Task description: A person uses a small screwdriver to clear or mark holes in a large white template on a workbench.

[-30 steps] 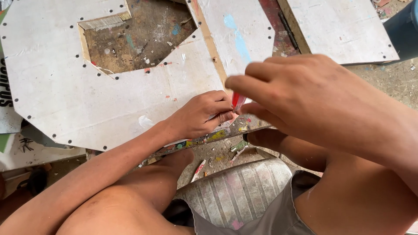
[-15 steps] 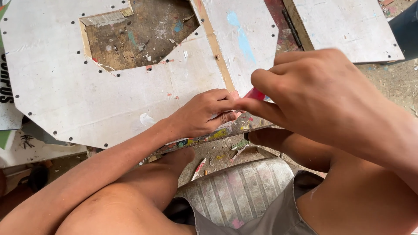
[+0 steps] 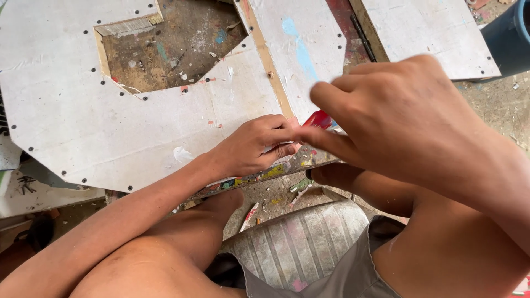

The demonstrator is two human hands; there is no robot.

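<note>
My left hand [image 3: 251, 146] lies knuckles-up on the near edge of the white board [image 3: 110, 127], fingers curled down and pinching at something I cannot make out beneath the fingertips. My right hand [image 3: 408, 118] comes in from the right, slightly blurred, thumb and forefinger closed on a small red tool [image 3: 317, 118]; only a short glossy red stretch of it shows, just above the spot where the two hands meet, so its shape stays hidden. The board is a flat, chalky panel with angled corners, scuffed and dabbed with paint, with dark round screw heads dotted along its edges and a large angular cutout [image 3: 171, 47] through which a rough, dirty brown base shows. A bare wooden strip [image 3: 270, 66] runs up between this panel and a second white one streaked with pale blue. The near edge under my hands is crusted with yellow, green and red paint. Below, between my knees, sits a worn ribbed seat [image 3: 301, 243], greyish with pink stains.
</note>
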